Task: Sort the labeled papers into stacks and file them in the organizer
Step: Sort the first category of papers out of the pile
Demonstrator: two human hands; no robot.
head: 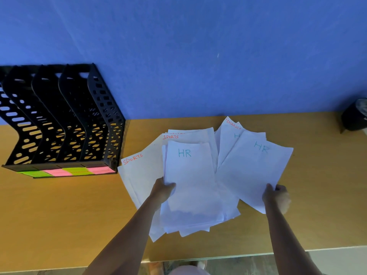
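A loose heap of white labeled papers (190, 215) lies on the wooden desk. Its top sheet reads HR (190, 175) in blue, and sheets marked SPORTS (139, 171) in red stick out to the left. My left hand (162, 190) grips the left edge of the top HR sheet, thumb on top. My right hand (277, 196) pinches the near corner of another HR sheet (252, 167), fanned out to the right over sheets marked HR and FINANCE (228, 132). The black organizer (107, 108) stands at the left, its slots holding no paper that I can see.
Green and pink sticky labels (67, 172) line the organizer's front base. A dark round object (355, 116) sits at the far right edge. A blue wall (198, 56) rises behind the desk (59, 215). The desk's near edge runs just below my forearms.
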